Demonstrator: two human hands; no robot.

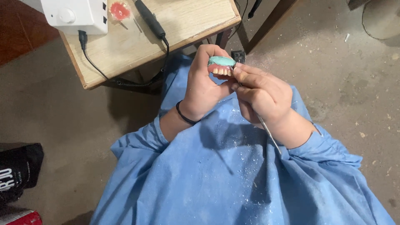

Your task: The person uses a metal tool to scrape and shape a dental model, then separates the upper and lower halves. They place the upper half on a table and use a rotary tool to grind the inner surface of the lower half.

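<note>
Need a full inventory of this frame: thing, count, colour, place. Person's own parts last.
denture model: 1, green base with pink gum and pale teeth, held up over the lap near the table edge
metal hand tool: 1, silver, thin, runs from the right hand down past the wrist
wooden table: 1, light wood, top centre
white control box: 1, white with a knob, top left of the table
black handpiece: 1, black with cable, lying on the table
pink wax piece: 1, pink-red, on the table by the box
black bag: 1, black, floor at left
blue gown: 1, blue, dusted with white specks, over the lap
wristband: 1, black, left wrist
left hand: holds the denture model
right hand: grips the metal hand tool at the teeth
</note>
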